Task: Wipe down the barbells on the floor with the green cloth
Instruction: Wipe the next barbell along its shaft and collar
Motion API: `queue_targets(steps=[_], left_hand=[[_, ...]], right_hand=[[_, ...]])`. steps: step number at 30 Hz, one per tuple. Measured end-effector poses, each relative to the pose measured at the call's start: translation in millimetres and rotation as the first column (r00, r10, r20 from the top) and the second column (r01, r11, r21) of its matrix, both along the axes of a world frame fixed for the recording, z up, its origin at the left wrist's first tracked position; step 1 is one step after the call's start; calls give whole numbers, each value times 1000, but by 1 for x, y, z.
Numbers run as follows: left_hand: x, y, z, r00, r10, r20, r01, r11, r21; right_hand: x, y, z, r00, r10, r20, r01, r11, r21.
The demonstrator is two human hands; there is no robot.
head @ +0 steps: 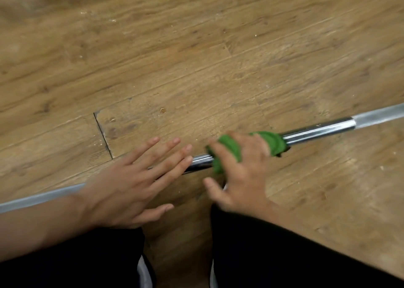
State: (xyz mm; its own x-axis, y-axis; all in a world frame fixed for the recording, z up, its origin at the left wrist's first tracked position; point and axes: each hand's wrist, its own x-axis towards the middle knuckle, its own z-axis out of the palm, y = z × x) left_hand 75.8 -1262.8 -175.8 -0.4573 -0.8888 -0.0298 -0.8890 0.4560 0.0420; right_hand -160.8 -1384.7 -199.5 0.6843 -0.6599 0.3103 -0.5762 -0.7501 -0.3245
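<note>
A long chrome barbell point(314, 131) lies on the wooden floor, running from the lower left edge up to the right edge. The green cloth point(274, 142) is wrapped round the bar near its middle. My right hand point(238, 169) grips the cloth and the bar together, with green folds showing between its fingers. My left hand point(133, 182) lies flat over the bar just left of the cloth, fingers straight and spread. Both hands hide the stretch of bar beneath them.
Worn wooden floorboards point(196, 58) with small specks of debris fill the view. My knees in black trousers point(284, 255) are at the bottom edge, just behind the bar.
</note>
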Motion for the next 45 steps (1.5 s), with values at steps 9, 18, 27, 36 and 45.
queue_targets(steps=[9,18,27,36,45], left_hand=[[14,-13,1,999,34,17,-34,999,11],[31,-30,2,998,40,42,-41,999,26],[50,-47,2,999,39,9,-39,998,45],[65,-62,1,997,66,-27,-64,995,71],[77,-76,2,998,65,-26,-63,995,73]], right_hand=[[-62,-91,-15,997,52,-59,-61,986,-157],[-40,-94,0,932,-359,47,359,933,12],[-27,-111,-1,999,11,-51,-16,995,-101],[-10,-127,6,943,-333,22,333,942,36],[21,-107,4,998,32,-45,-32,999,5]])
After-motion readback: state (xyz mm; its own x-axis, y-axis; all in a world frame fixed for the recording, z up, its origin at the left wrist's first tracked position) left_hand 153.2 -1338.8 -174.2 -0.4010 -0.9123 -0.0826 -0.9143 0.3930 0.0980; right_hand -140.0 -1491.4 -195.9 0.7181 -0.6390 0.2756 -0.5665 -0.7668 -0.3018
